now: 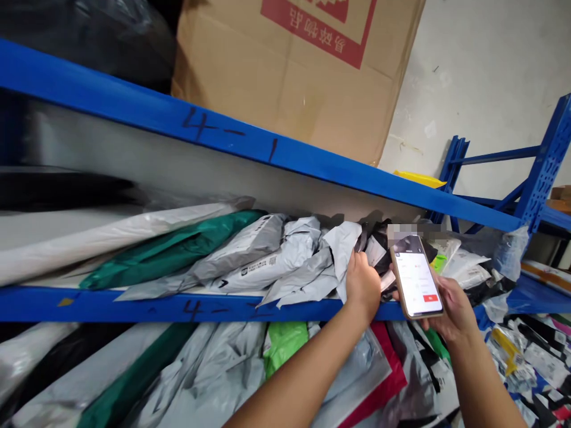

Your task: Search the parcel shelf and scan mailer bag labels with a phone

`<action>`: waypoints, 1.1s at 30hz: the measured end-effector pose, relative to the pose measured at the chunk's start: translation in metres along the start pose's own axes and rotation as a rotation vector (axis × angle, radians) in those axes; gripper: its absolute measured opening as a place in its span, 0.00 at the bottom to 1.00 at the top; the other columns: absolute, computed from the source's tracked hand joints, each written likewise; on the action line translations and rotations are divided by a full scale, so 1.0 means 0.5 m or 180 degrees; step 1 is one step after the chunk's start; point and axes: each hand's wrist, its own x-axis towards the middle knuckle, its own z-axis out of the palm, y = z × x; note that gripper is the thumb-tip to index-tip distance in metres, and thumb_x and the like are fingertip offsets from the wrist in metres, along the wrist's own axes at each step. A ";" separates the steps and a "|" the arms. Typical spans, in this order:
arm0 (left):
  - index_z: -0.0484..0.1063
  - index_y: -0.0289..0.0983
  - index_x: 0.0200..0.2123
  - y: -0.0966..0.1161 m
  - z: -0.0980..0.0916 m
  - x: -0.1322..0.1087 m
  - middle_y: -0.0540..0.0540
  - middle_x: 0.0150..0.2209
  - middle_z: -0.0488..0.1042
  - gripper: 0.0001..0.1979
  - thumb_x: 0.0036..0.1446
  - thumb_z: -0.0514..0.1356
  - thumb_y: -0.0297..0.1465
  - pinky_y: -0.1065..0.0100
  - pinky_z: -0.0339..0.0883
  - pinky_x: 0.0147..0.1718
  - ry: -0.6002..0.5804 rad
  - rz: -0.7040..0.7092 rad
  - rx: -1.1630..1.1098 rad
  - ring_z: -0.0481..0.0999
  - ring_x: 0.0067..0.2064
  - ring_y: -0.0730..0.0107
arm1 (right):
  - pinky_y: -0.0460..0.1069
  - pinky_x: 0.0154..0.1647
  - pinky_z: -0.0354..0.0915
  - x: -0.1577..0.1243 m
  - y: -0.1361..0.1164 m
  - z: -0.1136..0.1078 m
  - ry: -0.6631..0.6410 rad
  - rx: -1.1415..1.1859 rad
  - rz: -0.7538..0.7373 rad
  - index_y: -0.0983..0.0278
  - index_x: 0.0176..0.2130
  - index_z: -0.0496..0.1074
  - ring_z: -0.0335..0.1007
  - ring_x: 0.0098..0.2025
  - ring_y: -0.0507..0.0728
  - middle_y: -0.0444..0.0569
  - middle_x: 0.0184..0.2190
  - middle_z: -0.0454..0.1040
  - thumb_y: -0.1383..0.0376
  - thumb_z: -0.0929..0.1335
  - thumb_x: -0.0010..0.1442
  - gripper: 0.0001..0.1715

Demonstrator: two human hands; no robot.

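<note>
The right hand (457,309) has its fingers clamped around a gold-edged, rectangular smartphone (417,276) with a lit white screen, held before a blue metal shelf (147,306); the left hand (362,288) curls against a crumpled pale-grey plastic mailer (339,239) on that shelf, though whether its fingers pinch it I cannot tell; best hold the smartphone steady, and handle the mailer gently, lest the film tear.

A lit, tan-cased smartphone (418,278) tilts before the blue shelf (147,304). A crumpled pale-grey poly mailer (341,245) lies on that shelf.
</note>
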 end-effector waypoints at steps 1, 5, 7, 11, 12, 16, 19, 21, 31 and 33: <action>0.77 0.31 0.44 0.002 0.013 0.002 0.38 0.46 0.65 0.19 0.61 0.50 0.32 0.62 0.39 0.66 0.0142 -0.0028 -0.0057 0.60 0.55 0.58 | 0.46 0.14 0.62 0.014 -0.007 0.002 -0.0055 -0.0039 0.0044 0.48 0.66 0.28 0.72 0.38 0.62 0.63 0.63 0.48 0.51 0.72 0.42 0.68; 0.77 0.42 0.38 0.003 0.083 0.014 0.40 0.40 0.67 0.09 0.54 0.58 0.34 0.59 0.56 0.58 0.2046 0.0214 -0.0128 0.66 0.46 0.61 | 0.45 0.17 0.63 0.055 -0.018 -0.001 -0.0213 -0.0318 0.0176 0.53 0.66 0.30 0.71 0.31 0.55 0.63 0.59 0.57 0.46 0.72 0.42 0.68; 0.77 0.46 0.38 -0.005 0.110 0.015 0.40 0.42 0.67 0.10 0.50 0.63 0.37 0.56 0.52 0.58 0.2715 0.0452 -0.0006 0.65 0.48 0.59 | 0.45 0.16 0.63 0.067 -0.017 -0.014 -0.0060 -0.0416 0.0141 0.56 0.66 0.35 0.72 0.33 0.58 0.64 0.58 0.57 0.44 0.73 0.38 0.68; 0.75 0.51 0.35 -0.034 0.120 0.006 0.46 0.43 0.67 0.08 0.50 0.63 0.34 0.56 0.38 0.62 0.2658 0.1241 -0.0203 0.55 0.59 0.57 | 0.47 0.14 0.62 0.079 -0.019 -0.046 0.0173 -0.0364 -0.0041 0.55 0.64 0.38 0.71 0.41 0.67 0.60 0.63 0.48 0.43 0.74 0.34 0.70; 0.75 0.50 0.35 -0.040 0.117 0.004 0.47 0.44 0.67 0.07 0.51 0.63 0.34 0.56 0.36 0.62 0.2603 0.1392 -0.0238 0.53 0.61 0.57 | 0.48 0.14 0.62 0.080 -0.019 -0.053 0.0191 -0.0346 -0.0034 0.54 0.64 0.37 0.71 0.42 0.67 0.59 0.64 0.48 0.43 0.74 0.33 0.71; 0.74 0.48 0.34 -0.054 0.103 -0.005 0.48 0.47 0.67 0.05 0.53 0.61 0.33 0.57 0.34 0.62 0.2472 0.1609 -0.0389 0.52 0.61 0.59 | 0.44 0.10 0.56 0.083 -0.017 -0.074 0.0066 -0.0495 0.0018 0.53 0.64 0.37 0.71 0.41 0.67 0.61 0.65 0.42 0.41 0.73 0.31 0.72; 0.74 0.49 0.35 -0.056 0.099 -0.014 0.48 0.48 0.66 0.05 0.55 0.59 0.33 0.57 0.34 0.61 0.2259 0.1656 -0.0603 0.49 0.63 0.60 | 0.42 0.07 0.52 0.079 -0.016 -0.082 -0.0021 -0.0541 -0.0161 0.56 0.63 0.40 0.71 0.39 0.66 0.64 0.65 0.38 0.40 0.72 0.33 0.69; 0.73 0.48 0.36 -0.057 0.099 -0.023 0.49 0.50 0.65 0.05 0.55 0.59 0.36 0.56 0.34 0.61 0.2102 0.1663 -0.0726 0.46 0.65 0.60 | 0.42 0.07 0.52 0.071 -0.022 -0.081 0.0023 -0.0595 -0.0147 0.56 0.63 0.40 0.72 0.36 0.63 0.64 0.65 0.38 0.42 0.73 0.33 0.69; 0.70 0.42 0.50 -0.046 0.124 -0.042 0.47 0.55 0.65 0.24 0.51 0.62 0.42 0.56 0.35 0.64 0.1828 0.0980 -0.0879 0.54 0.63 0.63 | 0.42 0.16 0.61 0.035 -0.058 -0.001 -0.0871 -0.0749 0.1232 0.57 0.65 0.14 0.71 0.27 0.57 0.55 0.35 0.72 0.40 0.68 0.48 0.73; 0.72 0.45 0.49 -0.047 0.133 -0.041 0.46 0.56 0.64 0.20 0.54 0.58 0.43 0.52 0.39 0.63 0.1918 0.1041 -0.0752 0.57 0.61 0.59 | 0.43 0.17 0.62 0.031 -0.055 0.016 -0.0878 -0.0809 0.1409 0.56 0.65 0.15 0.71 0.28 0.58 0.56 0.36 0.72 0.39 0.68 0.48 0.72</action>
